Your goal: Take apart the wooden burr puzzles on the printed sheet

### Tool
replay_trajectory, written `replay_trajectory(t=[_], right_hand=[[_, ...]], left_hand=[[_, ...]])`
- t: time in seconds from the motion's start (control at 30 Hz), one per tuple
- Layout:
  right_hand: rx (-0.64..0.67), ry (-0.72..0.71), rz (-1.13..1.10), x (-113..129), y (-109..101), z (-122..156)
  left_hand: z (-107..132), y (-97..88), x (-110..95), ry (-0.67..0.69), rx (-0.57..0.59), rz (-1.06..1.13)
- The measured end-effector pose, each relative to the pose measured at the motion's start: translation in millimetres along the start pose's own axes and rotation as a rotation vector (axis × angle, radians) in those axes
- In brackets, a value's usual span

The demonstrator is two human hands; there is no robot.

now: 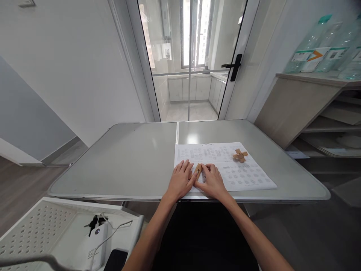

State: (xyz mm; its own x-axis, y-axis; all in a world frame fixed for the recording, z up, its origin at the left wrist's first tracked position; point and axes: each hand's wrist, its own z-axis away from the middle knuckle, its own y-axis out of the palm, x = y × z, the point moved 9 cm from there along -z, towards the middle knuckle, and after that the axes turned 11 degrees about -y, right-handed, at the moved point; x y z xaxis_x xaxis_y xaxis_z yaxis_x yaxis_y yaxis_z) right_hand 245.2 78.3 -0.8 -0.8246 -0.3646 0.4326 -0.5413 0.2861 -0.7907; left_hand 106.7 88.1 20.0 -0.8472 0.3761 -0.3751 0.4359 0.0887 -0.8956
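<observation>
A short wooden puzzle piece with a dark notch or hole in its face lies tilted between my hands, over the lower left of a printed sheet. My right hand pinches it between thumb and fingertips from the right. My left hand rests with its fingers stretched out flat at the sheet's left edge, its thumb reaching to the piece. To the right on the paper sits a cross-shaped cluster of interlocked wooden pieces, apart from both hands. Small diagrams in rows cover the sheet.
The grey folding table has a seam down its middle. At lower left, a white perforated tray holds a white charger with cable, keys and a black phone. Plastic bottles stand on a shelf unit at right. A glass door is behind.
</observation>
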Motion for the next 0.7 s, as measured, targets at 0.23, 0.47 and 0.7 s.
replay_trajectory(t=[0.23,0.47,0.7], right_hand=[[-0.004,-0.011,0.019,-1.3,1.3,1.3],[-0.028,-0.035,-0.020,-4.6,1.0,2.4],[0.034,-0.083,-0.160,-4.3,2.3,2.4]], left_hand=[[-0.1,2.9,-1.3,0.026,-0.004,-0.055],[-1.2,2.6,-0.3,-0.001,-0.005,-0.043],[0.6,0.4,-3.2,0.017,-0.007,-0.011]])
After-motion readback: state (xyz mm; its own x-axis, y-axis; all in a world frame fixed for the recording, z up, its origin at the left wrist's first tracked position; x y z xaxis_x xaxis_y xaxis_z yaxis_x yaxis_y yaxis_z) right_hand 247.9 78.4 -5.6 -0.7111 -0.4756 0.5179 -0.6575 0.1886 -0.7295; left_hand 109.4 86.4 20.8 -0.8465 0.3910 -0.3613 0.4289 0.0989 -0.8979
